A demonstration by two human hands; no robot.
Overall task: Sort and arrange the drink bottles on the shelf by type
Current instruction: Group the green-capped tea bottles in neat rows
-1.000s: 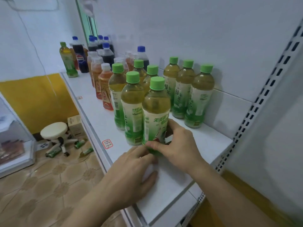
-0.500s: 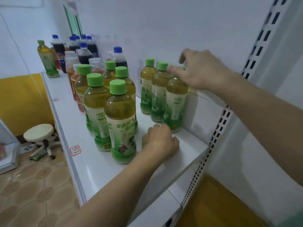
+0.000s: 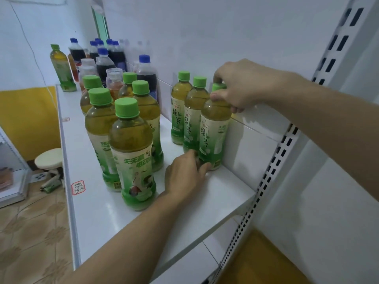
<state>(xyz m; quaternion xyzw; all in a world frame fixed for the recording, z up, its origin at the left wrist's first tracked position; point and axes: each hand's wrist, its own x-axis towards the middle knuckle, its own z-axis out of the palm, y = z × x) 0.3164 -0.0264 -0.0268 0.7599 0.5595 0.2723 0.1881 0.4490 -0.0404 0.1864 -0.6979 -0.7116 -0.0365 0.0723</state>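
While the right hand [image 3: 244,84] grips the neck of the nearest tea bottle [image 3: 213,128], thumb and fingers curled just under its green cap, the left hand [image 3: 184,177] rests on the shelf [image 3: 215,197] with its fingertips against that bottle's base. The fingers look loosely bent; I cannot tell whether they pinch the base or only steady it. This bottle stands upright at the right end of a row of three along the back wall, touching its neighbour [image 3: 191,113], with a third [image 3: 180,107] behind.

From the head view, the one view given, the sorting looks partly done. The three wall bottles share one label and form a tidy row. Beside them, nearer the shelf's front edge, a second cluster [image 3: 131,152] of green-capped tea with a different label stands in loose files, near the row but apart from it. Farther back the types are mixed: blue-capped cola bottles [image 3: 146,72], white-capped reddish drinks [image 3: 113,80], and one stray green-capped bottle [image 3: 61,68] alone at the far end.

Judging by this, the tea is nearly grouped; the stray bottle and the far mix remain to be sorted.
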